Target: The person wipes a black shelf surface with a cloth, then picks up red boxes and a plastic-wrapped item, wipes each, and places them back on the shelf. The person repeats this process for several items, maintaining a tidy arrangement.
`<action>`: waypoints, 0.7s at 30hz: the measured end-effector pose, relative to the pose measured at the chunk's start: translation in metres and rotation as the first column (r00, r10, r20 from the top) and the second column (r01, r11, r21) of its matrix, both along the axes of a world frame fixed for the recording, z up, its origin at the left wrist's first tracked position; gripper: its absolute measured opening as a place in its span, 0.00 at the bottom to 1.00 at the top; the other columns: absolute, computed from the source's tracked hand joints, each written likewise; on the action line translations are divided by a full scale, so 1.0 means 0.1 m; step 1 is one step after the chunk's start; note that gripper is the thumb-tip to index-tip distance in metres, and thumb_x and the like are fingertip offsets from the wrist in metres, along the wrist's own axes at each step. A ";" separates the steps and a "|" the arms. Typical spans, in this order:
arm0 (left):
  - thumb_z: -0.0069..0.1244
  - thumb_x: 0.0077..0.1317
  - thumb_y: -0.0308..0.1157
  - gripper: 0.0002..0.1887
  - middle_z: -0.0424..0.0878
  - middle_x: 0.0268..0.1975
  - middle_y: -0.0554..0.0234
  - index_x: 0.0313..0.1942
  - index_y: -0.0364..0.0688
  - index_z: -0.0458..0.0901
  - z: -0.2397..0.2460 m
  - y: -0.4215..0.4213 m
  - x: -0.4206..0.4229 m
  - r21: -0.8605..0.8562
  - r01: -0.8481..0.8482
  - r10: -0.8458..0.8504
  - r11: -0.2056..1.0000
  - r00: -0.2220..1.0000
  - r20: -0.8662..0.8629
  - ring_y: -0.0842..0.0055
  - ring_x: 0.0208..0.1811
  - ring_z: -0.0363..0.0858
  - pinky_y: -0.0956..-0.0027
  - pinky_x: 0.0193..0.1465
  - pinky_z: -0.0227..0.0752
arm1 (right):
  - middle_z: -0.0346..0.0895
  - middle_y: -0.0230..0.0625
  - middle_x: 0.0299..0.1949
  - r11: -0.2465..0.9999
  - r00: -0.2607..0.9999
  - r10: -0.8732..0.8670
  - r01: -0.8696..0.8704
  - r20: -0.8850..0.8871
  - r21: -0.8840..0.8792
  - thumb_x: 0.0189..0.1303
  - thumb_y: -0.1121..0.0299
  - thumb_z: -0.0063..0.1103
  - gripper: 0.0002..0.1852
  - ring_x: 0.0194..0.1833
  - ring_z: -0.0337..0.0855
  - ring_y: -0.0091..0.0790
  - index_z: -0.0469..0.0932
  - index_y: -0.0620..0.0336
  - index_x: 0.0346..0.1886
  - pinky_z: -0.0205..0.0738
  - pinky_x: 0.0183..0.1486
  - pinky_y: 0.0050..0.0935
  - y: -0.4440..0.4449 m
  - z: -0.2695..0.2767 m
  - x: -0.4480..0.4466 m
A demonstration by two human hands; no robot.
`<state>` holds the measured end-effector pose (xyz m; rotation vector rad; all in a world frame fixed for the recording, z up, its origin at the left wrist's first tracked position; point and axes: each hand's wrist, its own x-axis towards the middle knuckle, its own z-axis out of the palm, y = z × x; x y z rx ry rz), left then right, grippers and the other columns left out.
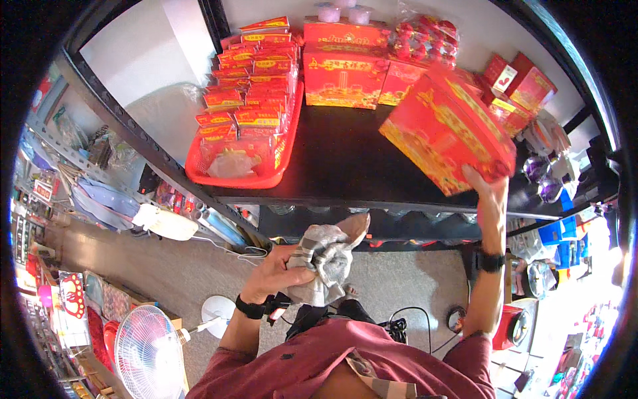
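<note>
In my left hand (pixel 276 274) is a bunched grey-and-white checked cloth (pixel 324 262), held in front of my body below the shelf edge. My right hand (pixel 486 187) grips the near lower corner of a large red cardboard box (pixel 443 132) with yellow printing. That box is tilted over the right part of the black shelf (pixel 344 154); whether it touches the shelf I cannot tell. Behind it stand more red printed boxes (pixel 344 75). A red plastic basket (pixel 239 182) filled with rows of red packets (pixel 264 95) sits on the shelf's left side.
Small tubs (pixel 329 12) stand on the back boxes, beside a clear bag of red items (pixel 426 40). Purple-based objects (pixel 543 172) lie at the shelf's right end. A black metal post (pixel 144 134) borders the left. A pedestal fan (pixel 149 349) stands lower left; cables (pixel 423 311) lie on the floor.
</note>
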<state>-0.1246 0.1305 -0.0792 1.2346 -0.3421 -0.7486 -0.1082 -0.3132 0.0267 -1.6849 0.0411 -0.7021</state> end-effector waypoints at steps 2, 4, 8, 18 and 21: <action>0.62 0.72 0.41 0.22 0.88 0.49 0.69 0.58 0.35 0.85 -0.15 -0.02 -0.10 -0.058 0.072 -0.071 0.996 0.997 0.034 0.83 0.48 0.81 0.74 0.54 0.75 | 0.82 0.40 0.63 0.998 0.996 -0.062 0.062 -0.064 -0.012 0.58 0.69 0.78 0.38 0.63 0.81 0.35 0.72 0.65 0.71 0.71 0.70 0.39 -0.01 0.00 -0.50; 0.57 0.76 0.43 0.20 0.88 0.45 0.69 0.57 0.36 0.86 -0.33 -0.08 -0.21 -0.007 0.007 -0.008 1.000 0.997 -0.076 0.85 0.46 0.81 0.73 0.51 0.75 | 0.82 0.40 0.63 0.995 0.990 -0.103 0.104 -0.095 0.002 0.59 0.70 0.77 0.37 0.64 0.81 0.35 0.72 0.65 0.72 0.71 0.70 0.39 -0.02 -0.06 -0.96; 0.48 0.82 0.42 0.22 0.88 0.59 0.60 0.63 0.35 0.84 -0.66 -0.48 -0.37 0.573 0.065 -0.269 0.817 0.922 0.279 0.72 0.63 0.82 0.65 0.68 0.73 | 0.80 0.42 0.64 0.984 0.977 -0.169 0.176 -0.128 0.040 0.55 0.72 0.82 0.42 0.63 0.82 0.35 0.67 0.63 0.71 0.76 0.68 0.38 -0.16 -0.33 -1.70; 0.54 0.79 0.49 0.26 0.90 0.49 0.47 0.57 0.30 0.81 -0.46 -1.62 -1.15 0.466 -0.217 -0.138 0.858 0.776 0.615 0.65 0.49 0.86 0.60 0.56 0.77 | 0.77 0.43 0.64 0.931 0.910 -0.341 0.293 -0.234 -0.217 0.47 0.64 0.91 0.53 0.63 0.80 0.37 0.63 0.63 0.73 0.78 0.66 0.40 -0.75 -1.61 -3.00; 0.55 0.77 0.55 0.30 0.89 0.51 0.42 0.57 0.31 0.82 -0.13 -1.80 -1.19 0.475 -0.205 -0.145 0.856 0.786 0.601 0.57 0.51 0.88 0.59 0.56 0.78 | 0.77 0.44 0.64 0.887 0.857 -0.431 0.345 -0.282 -0.306 0.48 0.67 0.89 0.51 0.62 0.81 0.37 0.63 0.63 0.73 0.79 0.64 0.38 -0.76 -1.84 -3.26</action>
